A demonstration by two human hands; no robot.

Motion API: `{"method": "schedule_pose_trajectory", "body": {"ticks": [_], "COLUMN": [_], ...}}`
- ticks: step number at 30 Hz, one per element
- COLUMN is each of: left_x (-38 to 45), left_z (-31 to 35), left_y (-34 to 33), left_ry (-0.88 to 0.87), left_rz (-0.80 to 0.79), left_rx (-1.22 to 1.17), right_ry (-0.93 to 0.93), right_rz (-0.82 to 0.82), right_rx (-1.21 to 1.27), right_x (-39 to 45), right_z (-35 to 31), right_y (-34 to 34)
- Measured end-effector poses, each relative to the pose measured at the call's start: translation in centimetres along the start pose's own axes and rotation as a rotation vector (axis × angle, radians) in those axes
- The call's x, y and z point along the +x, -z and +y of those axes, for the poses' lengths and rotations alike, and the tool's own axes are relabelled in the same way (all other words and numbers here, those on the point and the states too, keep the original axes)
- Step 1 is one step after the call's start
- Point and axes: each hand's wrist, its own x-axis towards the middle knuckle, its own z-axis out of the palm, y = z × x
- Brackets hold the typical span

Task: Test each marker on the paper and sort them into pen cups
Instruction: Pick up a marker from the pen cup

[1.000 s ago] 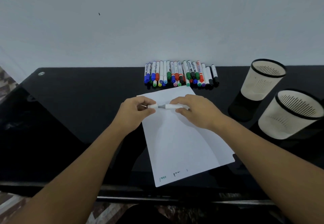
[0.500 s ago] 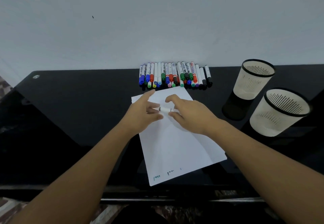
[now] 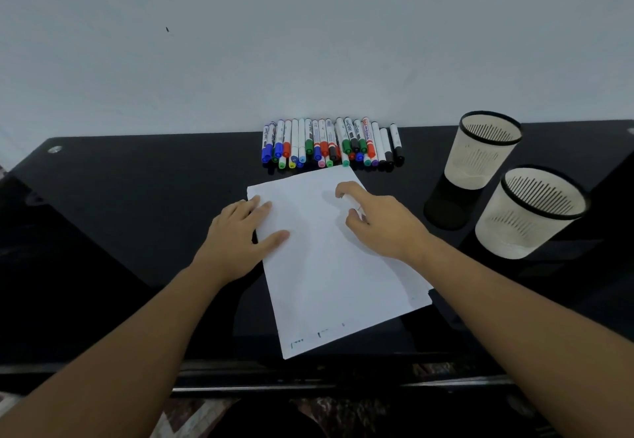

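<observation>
Both hands have come apart: my left hand (image 3: 240,235) lies flat on the paper (image 3: 329,266), while my right hand (image 3: 380,221) pinches the white marker (image 3: 351,201). I should press the paper still beside the tip and draw one short line.

One sheet of paper (image 3: 329,266) lies on the black table (image 3: 137,214), reaching to its front edge. Two mesh pen cups stand toward the right edge, the far cup (image 3: 480,152) and the near cup (image 3: 528,214). A row of markers (image 3: 329,144) lines the back edge; I count roughly twenty, though they overlap too much for an exact number. Two hands are over the sheet, the left hand (image 3: 240,231) and the right hand (image 3: 380,221).
</observation>
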Motion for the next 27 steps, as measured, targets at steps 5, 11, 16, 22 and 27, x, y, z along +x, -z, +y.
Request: {"method": "schedule_pose_trajectory", "body": {"ticks": [5, 11, 16, 22, 27], "left_x": [-0.1, 0.0, 0.0, 0.2, 0.1], "left_z": [0.0, -0.3, -0.6, -0.4, -0.3], "left_y": [-0.1, -0.4, -0.5, -0.6, -0.5], "left_ry": [0.002, 0.005, -0.006, -0.007, 0.000], "left_rz": [-0.003, 0.012, 0.032, 0.037, 0.035], "left_rx": [0.020, 0.030, 0.013, 0.014, 0.015], "right_ry": [-0.060, -0.248, -0.298, -0.299, -0.307], "right_rz": [-0.030, 0.177, 0.236, 0.285, 0.304], "right_rx": [0.047, -0.162, -0.214, -0.277, -0.268], "right_x": [0.3, 0.1, -1.1, -1.9, -1.7], "right_z": [0.3, 2.9, 4.7, 6.1, 6.2], "right_y": [0.6, 1.9, 1.4, 0.9, 1.3]}}
